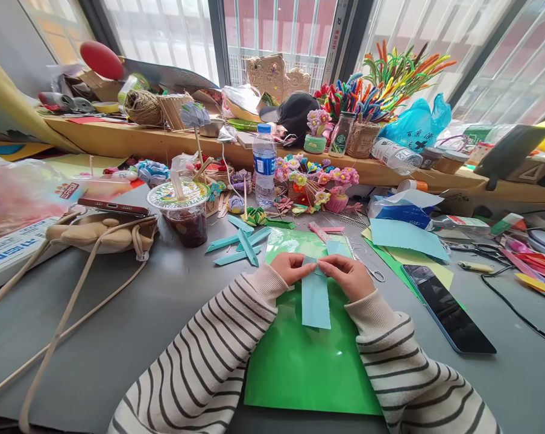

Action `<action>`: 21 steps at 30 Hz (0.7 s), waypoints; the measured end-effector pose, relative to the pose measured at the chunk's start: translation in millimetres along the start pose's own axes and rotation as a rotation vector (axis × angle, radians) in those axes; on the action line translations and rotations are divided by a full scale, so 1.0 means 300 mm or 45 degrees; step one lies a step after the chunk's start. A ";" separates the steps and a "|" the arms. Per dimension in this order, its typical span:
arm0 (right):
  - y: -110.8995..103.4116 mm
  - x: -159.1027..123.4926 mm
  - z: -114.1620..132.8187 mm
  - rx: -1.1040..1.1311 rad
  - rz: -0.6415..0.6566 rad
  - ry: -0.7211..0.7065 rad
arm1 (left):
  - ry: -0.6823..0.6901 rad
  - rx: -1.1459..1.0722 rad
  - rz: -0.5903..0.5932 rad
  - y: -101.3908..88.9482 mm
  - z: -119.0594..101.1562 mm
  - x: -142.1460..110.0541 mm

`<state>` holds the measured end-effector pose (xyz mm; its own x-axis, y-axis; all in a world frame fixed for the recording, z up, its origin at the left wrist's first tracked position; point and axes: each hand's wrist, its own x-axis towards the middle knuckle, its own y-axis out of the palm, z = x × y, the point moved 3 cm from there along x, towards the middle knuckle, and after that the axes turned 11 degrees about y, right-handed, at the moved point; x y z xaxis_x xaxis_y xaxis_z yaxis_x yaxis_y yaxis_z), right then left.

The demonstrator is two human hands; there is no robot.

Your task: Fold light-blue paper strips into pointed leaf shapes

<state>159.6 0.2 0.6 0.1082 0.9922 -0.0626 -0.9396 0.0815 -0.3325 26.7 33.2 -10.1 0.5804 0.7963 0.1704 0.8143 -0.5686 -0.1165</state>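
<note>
Between my two hands is a light blue paper strip (315,301), hanging down over a shiny green folder (308,374). My left hand (292,268) pinches the strip's upper left edge. At its upper right, my right hand (347,276) pinches it with thumb and finger, and a small fold shows between the fingertips. Several folded blue paper strips (243,244) lie crossed on the table, left of the folder's top. Scissors (375,274) lie by the folder's right edge, partly hidden behind my right hand.
An iced drink cup (184,214) and a beige bag (103,235) stand on the left. A water bottle (264,166) is behind the folder, beside crocheted flowers (318,181). On the right lie blue paper (406,238) and a black phone (448,310). A crowded shelf (227,150) runs along the window.
</note>
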 end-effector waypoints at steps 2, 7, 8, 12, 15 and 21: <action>0.001 -0.002 0.003 -0.008 -0.020 0.008 | -0.025 -0.008 -0.003 -0.001 0.000 0.001; 0.006 -0.012 0.016 -0.044 -0.118 -0.017 | -0.081 -0.061 -0.011 -0.003 0.008 0.001; 0.008 -0.013 0.018 -0.038 -0.117 -0.022 | -0.093 -0.082 -0.017 -0.004 0.009 0.001; 0.008 -0.013 0.015 0.001 -0.146 -0.011 | -0.145 -0.127 -0.029 -0.001 0.005 0.000; 0.008 -0.010 0.010 0.029 -0.121 0.007 | -0.162 -0.088 0.005 0.004 -0.001 0.001; 0.006 -0.003 0.004 0.057 -0.047 0.062 | -0.217 -0.081 0.004 0.002 0.000 0.000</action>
<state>157.5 -0.6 1.2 0.1578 0.9827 -0.0967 -0.9480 0.1234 -0.2933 27.2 32.9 -10.3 0.5799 0.8147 0.0012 0.8135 -0.5791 -0.0536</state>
